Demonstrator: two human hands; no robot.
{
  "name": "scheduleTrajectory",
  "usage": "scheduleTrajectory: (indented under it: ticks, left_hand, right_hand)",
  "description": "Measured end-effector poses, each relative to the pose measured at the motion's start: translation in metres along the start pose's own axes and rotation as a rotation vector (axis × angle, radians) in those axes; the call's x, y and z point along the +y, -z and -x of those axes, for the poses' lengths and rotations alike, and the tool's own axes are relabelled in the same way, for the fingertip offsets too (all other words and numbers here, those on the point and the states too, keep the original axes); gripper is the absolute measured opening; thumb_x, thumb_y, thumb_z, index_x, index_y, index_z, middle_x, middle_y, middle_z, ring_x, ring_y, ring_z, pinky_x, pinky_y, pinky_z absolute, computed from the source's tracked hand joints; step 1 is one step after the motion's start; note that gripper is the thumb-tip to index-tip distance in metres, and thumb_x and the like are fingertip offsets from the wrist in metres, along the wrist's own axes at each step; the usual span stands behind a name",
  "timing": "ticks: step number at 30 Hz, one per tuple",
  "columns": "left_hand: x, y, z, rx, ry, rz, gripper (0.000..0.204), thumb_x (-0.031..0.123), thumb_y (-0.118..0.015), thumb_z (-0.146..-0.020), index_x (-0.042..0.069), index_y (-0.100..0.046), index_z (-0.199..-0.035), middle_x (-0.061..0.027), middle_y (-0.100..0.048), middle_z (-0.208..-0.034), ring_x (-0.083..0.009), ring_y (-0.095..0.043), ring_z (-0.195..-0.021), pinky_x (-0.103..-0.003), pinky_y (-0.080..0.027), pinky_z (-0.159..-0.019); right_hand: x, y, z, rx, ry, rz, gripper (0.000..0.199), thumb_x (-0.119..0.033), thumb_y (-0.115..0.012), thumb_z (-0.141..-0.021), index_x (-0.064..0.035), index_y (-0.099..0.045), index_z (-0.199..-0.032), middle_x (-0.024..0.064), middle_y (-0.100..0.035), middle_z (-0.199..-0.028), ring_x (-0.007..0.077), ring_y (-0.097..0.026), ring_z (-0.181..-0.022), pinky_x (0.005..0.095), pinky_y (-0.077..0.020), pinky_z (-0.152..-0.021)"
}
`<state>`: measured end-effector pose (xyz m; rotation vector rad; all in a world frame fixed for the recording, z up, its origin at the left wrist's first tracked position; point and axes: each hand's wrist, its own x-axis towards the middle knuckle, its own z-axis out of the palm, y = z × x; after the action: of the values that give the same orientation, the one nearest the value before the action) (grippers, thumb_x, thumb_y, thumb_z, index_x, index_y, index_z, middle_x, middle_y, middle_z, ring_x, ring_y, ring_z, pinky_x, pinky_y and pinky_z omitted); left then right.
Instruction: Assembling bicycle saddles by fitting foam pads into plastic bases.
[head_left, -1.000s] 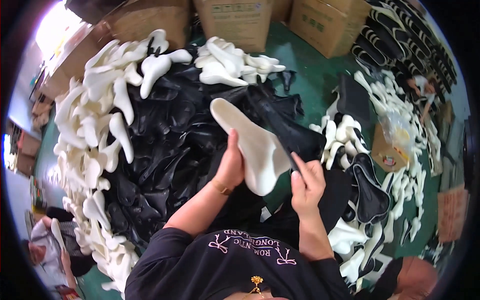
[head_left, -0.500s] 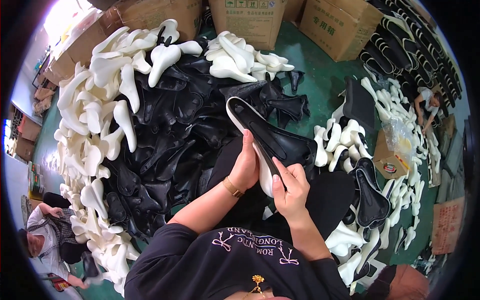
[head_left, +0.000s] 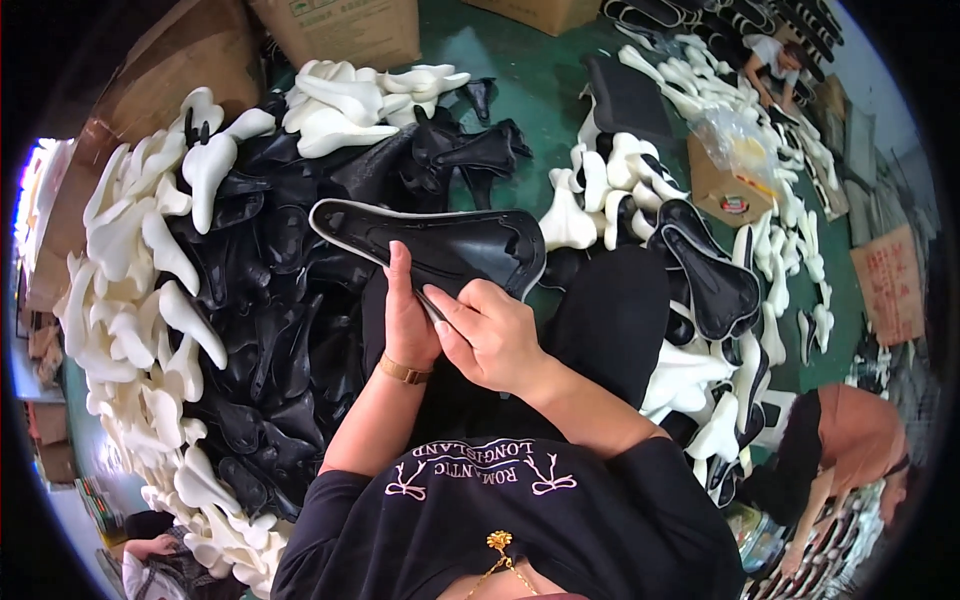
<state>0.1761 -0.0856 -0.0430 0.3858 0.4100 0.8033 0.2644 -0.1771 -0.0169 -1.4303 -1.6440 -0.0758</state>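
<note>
A bicycle saddle (head_left: 440, 245), a black shell rimmed by a white pad, lies tilted above my lap with its underside up and its narrow nose to the left. My left hand (head_left: 408, 315) grips its near edge, thumb upright against the rim and fingers hidden beneath. Close beside it, my right hand (head_left: 490, 330) is closed at the same edge. A slim dark strip (head_left: 435, 306) shows between its thumb and forefinger; whether this is a tool cannot be made out. Loose black saddle shells (head_left: 285, 340) lie heaped in front of my left side.
White saddle pads (head_left: 125, 310) are piled at the left, with more pads (head_left: 335, 105) at the back. Right of my knee lies another black-and-white saddle (head_left: 708, 275). Cardboard boxes (head_left: 345, 30) stand at the back. Co-workers sit at far right (head_left: 780, 70), lower right (head_left: 850, 430) and lower left (head_left: 165, 560).
The view has swung to the right. The saddle has turned from slanting to lying nearly crosswise, its nose now left. Both hands stay closed at its near edge.
</note>
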Motion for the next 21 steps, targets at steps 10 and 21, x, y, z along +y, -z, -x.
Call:
scheduleTrajectory:
  ticks: [10, 21]
  left_hand:
    - [-0.001, 0.015, 0.001, 0.068, 0.06, 0.063, 0.027, 0.014, -0.055, -0.088, 0.008, -0.056, -0.115, -0.0063, -0.064, -0.106, -0.0201, -0.062, -0.095, -0.033, -0.05, -0.087]
    - [0.005, 0.009, -0.003, 0.102, -0.04, -0.042, 0.032, 0.021, -0.056, -0.088, -0.001, -0.06, -0.111, -0.0127, -0.066, -0.108, -0.0254, -0.063, -0.101, -0.038, -0.051, -0.089]
  right_hand:
    - [0.0, -0.003, 0.007, -0.02, -0.03, -0.042, 0.032, -0.017, -0.063, -0.081, -0.0035, -0.068, -0.109, 0.0043, -0.05, -0.073, 0.0198, -0.054, -0.061, 0.0313, -0.0465, -0.052]
    - [0.047, 0.015, 0.016, 0.119, -0.857, -1.172, 0.08, -0.006, -0.076, -0.077, -0.0018, -0.03, -0.143, 0.0093, -0.046, -0.135, 0.0196, -0.043, -0.125, 0.0358, -0.0375, -0.104]
